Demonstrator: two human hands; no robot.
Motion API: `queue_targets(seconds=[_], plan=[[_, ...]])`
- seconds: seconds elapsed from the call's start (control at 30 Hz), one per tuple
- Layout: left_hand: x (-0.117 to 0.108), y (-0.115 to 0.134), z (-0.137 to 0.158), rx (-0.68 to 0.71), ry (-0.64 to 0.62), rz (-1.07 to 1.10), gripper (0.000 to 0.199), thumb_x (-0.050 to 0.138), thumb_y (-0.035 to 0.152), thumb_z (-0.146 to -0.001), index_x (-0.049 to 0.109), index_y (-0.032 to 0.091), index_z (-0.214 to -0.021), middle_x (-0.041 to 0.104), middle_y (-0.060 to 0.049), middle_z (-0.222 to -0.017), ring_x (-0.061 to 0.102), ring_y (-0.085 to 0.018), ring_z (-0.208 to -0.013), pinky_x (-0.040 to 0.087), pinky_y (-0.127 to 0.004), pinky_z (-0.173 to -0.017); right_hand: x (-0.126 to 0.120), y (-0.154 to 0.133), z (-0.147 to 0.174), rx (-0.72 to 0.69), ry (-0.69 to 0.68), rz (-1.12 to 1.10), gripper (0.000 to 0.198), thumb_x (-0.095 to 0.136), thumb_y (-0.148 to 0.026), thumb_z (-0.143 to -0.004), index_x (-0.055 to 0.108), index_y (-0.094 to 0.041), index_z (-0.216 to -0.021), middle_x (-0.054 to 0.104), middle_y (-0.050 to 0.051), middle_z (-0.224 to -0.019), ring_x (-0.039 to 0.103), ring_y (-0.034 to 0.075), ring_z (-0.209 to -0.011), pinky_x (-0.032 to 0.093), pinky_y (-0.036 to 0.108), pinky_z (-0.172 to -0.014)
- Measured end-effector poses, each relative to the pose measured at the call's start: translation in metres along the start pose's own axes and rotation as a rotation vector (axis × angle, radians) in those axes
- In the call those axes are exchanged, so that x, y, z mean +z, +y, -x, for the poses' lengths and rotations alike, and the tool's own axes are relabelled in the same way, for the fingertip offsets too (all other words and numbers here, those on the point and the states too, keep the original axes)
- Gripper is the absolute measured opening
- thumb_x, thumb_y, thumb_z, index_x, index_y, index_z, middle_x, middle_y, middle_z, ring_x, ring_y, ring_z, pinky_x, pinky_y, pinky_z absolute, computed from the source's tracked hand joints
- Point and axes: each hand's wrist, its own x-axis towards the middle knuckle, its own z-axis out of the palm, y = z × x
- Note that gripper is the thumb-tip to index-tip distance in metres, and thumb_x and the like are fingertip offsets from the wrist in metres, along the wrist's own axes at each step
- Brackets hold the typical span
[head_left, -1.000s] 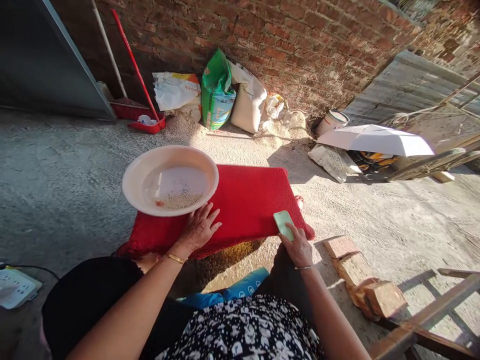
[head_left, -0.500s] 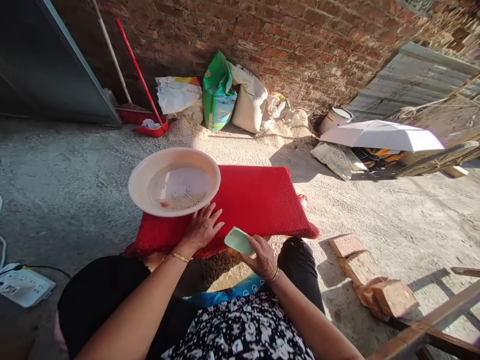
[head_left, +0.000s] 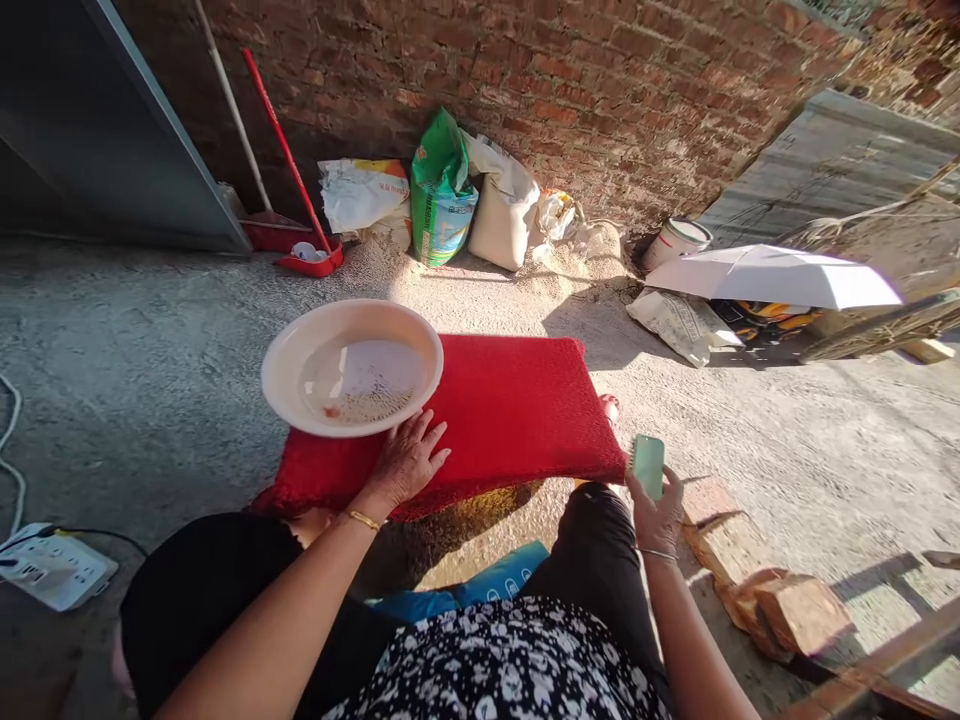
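My left hand lies flat on the red cloth that covers a low table, with its fingers spread. Its fingertips are close to the rim of a pale plastic basin, which stands on the cloth's left end and holds shallow water with bits of grit in it. Off the right end of the cloth, above my knee, my right hand grips a light green scrub brush. The brush's smooth back faces me, and short bristles show along its left edge.
A power strip with cables lies on the floor at left. Bricks and a wooden frame are at right. Along the brick wall stand a red dustpan, a green sack, a white sack and a white umbrella.
My right hand has swung right with the scrub brush, from over the cloth's front edge to beyond its right end, turning the brush upright. My left hand stays on the cloth.
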Motion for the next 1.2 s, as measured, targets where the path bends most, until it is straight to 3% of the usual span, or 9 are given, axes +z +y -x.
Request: queue_targets(seconds=[0.13, 0.27, 0.4, 0.53, 0.77, 0.9, 0.97, 1.03, 1.2], plan=[[-0.003, 0.002, 0.001, -0.028, -0.009, 0.038, 0.042, 0.054, 0.038, -0.088, 0.058, 0.022, -0.126, 0.050, -0.014, -0.138, 0.042, -0.031, -0.131, 0.032, -0.052, -0.109, 0.054, -0.104, 0.004, -0.204, -0.219, -0.129, 0.063, 0.051, -0.063, -0.078, 0.050, -0.019, -0.123, 0.058, 0.010, -0.114, 0.057, 0.022, -0.096, 0.045, 0.034, -0.081], [-0.004, 0.000, 0.002, -0.032, -0.036, 0.018, 0.042, 0.052, 0.039, -0.089, 0.057, 0.022, -0.128, 0.049, -0.014, -0.140, 0.041, -0.031, -0.132, 0.032, -0.051, -0.109, 0.108, -0.213, 0.030, -0.464, -0.478, 0.105, 0.050, 0.050, -0.056, -0.085, 0.053, -0.027, -0.126, 0.057, 0.007, -0.111, 0.059, 0.021, -0.093, 0.045, 0.030, -0.074], [-0.004, -0.003, 0.002, -0.018, -0.049, -0.010, 0.044, 0.051, 0.040, -0.090, 0.056, 0.021, -0.129, 0.048, -0.014, -0.140, 0.040, -0.031, -0.132, 0.032, -0.051, -0.109, 0.137, -0.263, 0.052, -0.631, -0.623, 0.276, 0.054, 0.049, -0.060, -0.085, 0.050, -0.033, -0.132, 0.055, 0.006, -0.112, 0.060, 0.020, -0.092, 0.045, 0.029, -0.073], [-0.004, -0.002, 0.001, -0.003, -0.038, -0.017, 0.043, 0.051, 0.039, -0.090, 0.058, 0.020, -0.127, 0.048, -0.015, -0.140, 0.041, -0.032, -0.132, 0.031, -0.051, -0.109, 0.125, -0.233, 0.022, -0.535, -0.610, 0.339, 0.053, 0.050, -0.059, -0.084, 0.050, -0.035, -0.132, 0.055, 0.006, -0.113, 0.061, 0.021, -0.094, 0.046, 0.032, -0.077], [-0.003, 0.001, 0.000, -0.005, -0.022, -0.019, 0.044, 0.052, 0.039, -0.089, 0.057, 0.019, -0.128, 0.050, -0.016, -0.138, 0.042, -0.033, -0.130, 0.033, -0.052, -0.108, 0.019, -0.074, -0.085, 0.168, -0.287, 0.425, 0.063, 0.049, -0.063, -0.081, 0.052, -0.027, -0.133, 0.056, 0.015, -0.122, 0.059, 0.030, -0.107, 0.044, 0.043, -0.087], [-0.001, 0.001, 0.001, -0.013, -0.008, 0.001, 0.043, 0.051, 0.039, -0.089, 0.057, 0.020, -0.127, 0.050, -0.016, -0.138, 0.043, -0.032, -0.130, 0.033, -0.052, -0.107, -0.010, -0.017, -0.092, 0.289, -0.216, 0.380, 0.065, 0.051, -0.062, -0.078, 0.055, -0.022, -0.129, 0.062, 0.018, -0.115, 0.060, 0.032, -0.105, 0.045, 0.043, -0.085], [0.001, 0.001, 0.002, -0.021, 0.003, 0.016, 0.043, 0.051, 0.040, -0.089, 0.057, 0.021, -0.128, 0.050, -0.015, -0.139, 0.043, -0.032, -0.131, 0.034, -0.052, -0.107, -0.002, -0.020, -0.084, 0.251, -0.238, 0.305, 0.062, 0.052, -0.060, -0.078, 0.057, -0.022, -0.127, 0.064, 0.016, -0.111, 0.061, 0.030, -0.103, 0.046, 0.039, -0.082], [0.001, 0.001, 0.003, -0.031, 0.013, 0.027, 0.043, 0.052, 0.039, -0.089, 0.057, 0.022, -0.127, 0.050, -0.014, -0.139, 0.043, -0.031, -0.131, 0.034, -0.052, -0.107, 0.019, -0.045, -0.074, 0.170, -0.256, 0.234, 0.059, 0.053, -0.059, -0.079, 0.057, -0.023, -0.125, 0.064, 0.013, -0.110, 0.061, 0.028, -0.101, 0.046, 0.037, -0.082], [-0.002, 0.003, 0.005, -0.045, 0.003, 0.026, 0.042, 0.054, 0.037, -0.088, 0.057, 0.022, -0.128, 0.050, -0.013, -0.139, 0.042, -0.030, -0.131, 0.034, -0.050, -0.108, 0.097, -0.172, -0.039, -0.151, -0.348, 0.134, 0.056, 0.052, -0.061, -0.081, 0.056, -0.027, -0.125, 0.060, 0.007, -0.112, 0.059, 0.022, -0.100, 0.045, 0.033, -0.082]])
